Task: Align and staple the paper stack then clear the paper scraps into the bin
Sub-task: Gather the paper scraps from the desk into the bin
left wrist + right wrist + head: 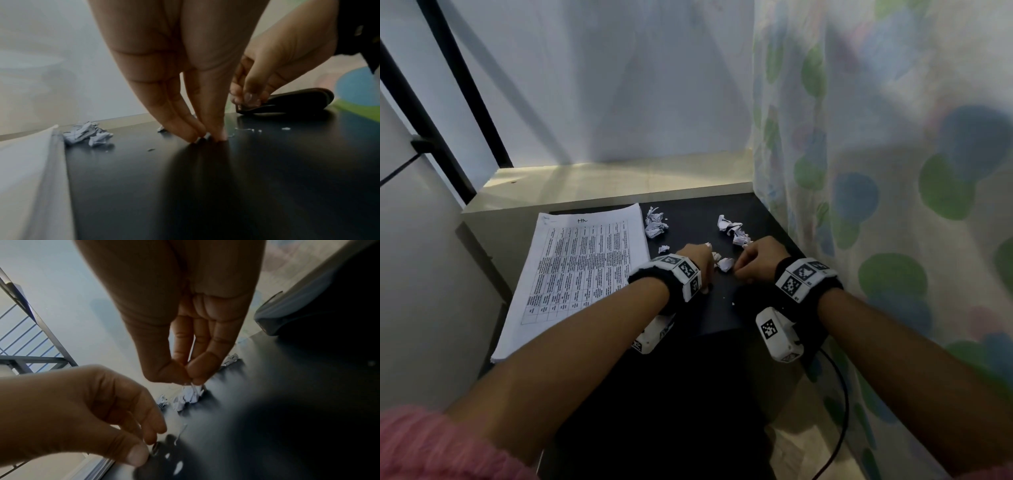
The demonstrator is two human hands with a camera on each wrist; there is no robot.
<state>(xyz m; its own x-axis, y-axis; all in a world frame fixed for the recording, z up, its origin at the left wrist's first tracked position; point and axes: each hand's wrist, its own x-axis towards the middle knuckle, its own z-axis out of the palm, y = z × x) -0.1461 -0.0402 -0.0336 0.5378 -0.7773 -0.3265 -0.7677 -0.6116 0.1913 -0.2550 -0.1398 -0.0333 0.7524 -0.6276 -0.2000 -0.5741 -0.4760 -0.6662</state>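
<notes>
Two hands work close together over a black tabletop (722,301). Farthest left of the grips lies the paper stack (582,270), flat, printed with a table, well apart from the left hand (697,262) on its outer side. Beyond that hand's knuckles sits a crumpled scrap (655,224), with a smaller bit (663,248) nearer the fingers. In the left wrist view the left hand's fingertips (197,133) are bunched together and pressed down on the tabletop; something tiny may be pinched between them, but I cannot tell what, or whether anything is held at all. Between the two hands lies another crumpled scrap (725,264), just beside both. The right hand (758,260) has its thumb and fingertips (197,369) drawn together in a pinch right above this scrap (190,396), touching its top edge. Beyond the right hand lies one more cluster of scraps (734,229). On the right hand's outer side, in the left wrist view, a dark stapler (287,102) rests on the tabletop. A spotted curtain (893,171) hangs farthest right.
</notes>
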